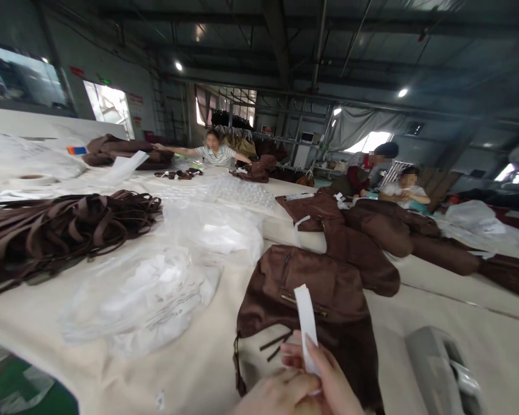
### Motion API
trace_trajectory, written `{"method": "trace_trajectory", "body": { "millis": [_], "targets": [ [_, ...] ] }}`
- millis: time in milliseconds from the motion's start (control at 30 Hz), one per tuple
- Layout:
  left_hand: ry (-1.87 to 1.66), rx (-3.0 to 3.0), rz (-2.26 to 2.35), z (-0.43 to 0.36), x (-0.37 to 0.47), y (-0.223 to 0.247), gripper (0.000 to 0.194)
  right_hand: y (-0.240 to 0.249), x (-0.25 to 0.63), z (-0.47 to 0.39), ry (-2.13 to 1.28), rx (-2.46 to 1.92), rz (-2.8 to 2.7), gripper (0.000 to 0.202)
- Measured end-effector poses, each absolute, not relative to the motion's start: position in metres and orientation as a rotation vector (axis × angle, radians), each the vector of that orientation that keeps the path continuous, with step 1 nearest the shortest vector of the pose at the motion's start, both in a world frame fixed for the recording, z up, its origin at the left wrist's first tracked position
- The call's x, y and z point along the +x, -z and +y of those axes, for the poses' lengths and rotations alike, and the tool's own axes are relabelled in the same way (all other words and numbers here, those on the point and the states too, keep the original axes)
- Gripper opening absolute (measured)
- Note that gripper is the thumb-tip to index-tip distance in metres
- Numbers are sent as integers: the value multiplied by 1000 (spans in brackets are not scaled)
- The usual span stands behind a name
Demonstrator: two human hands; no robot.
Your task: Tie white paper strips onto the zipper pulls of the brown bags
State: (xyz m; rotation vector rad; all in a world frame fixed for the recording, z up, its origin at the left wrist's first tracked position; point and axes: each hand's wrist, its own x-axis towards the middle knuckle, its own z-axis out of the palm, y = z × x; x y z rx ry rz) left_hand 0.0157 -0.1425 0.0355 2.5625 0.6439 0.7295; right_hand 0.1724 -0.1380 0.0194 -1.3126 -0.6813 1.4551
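Observation:
A narrow white paper strip (pixel 306 320) stands up between my two hands at the lower middle. My right hand (pixel 328 369) pinches it between thumb and fingers. Just to the left, my left hand (pixel 281 392) has its fingers closed at the strip's lower end. Both hands are over the near part of a brown bag (pixel 311 276) that lies on the cream-covered table (pixel 216 369). Zippers and thin dark pulls show on the bag.
Clear plastic bags (pixel 155 288) and a pile of brown straps (pixel 69 227) lie to the left. More brown bags (pixel 372 230) stretch away to the right. A grey device (pixel 443 369) sits at the lower right. Beyond the table are several people, one in a striped shirt (pixel 216 155).

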Motion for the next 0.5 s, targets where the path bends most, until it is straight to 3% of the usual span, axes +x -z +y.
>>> {"method": "trace_trajectory", "body": {
  "millis": [100, 267, 400, 500],
  "targets": [
    [-802, 2391, 537, -139, 14, -40, 14, -27, 165, -147, -1389, -1377, -728, 48],
    [-1126, 1556, 1065, -100, 5, -56, 28, -30, 158, -162, -1456, -1347, -808, 54],
    [-1080, 1319, 974, -87, 11, -48, 37, -30, 137, -171, -1527, -1358, -924, 59],
    [-962, 1373, 953, -90, 12, -40, 40, -24, 136, -171, -1386, -1475, -916, 62]
  ]
}}
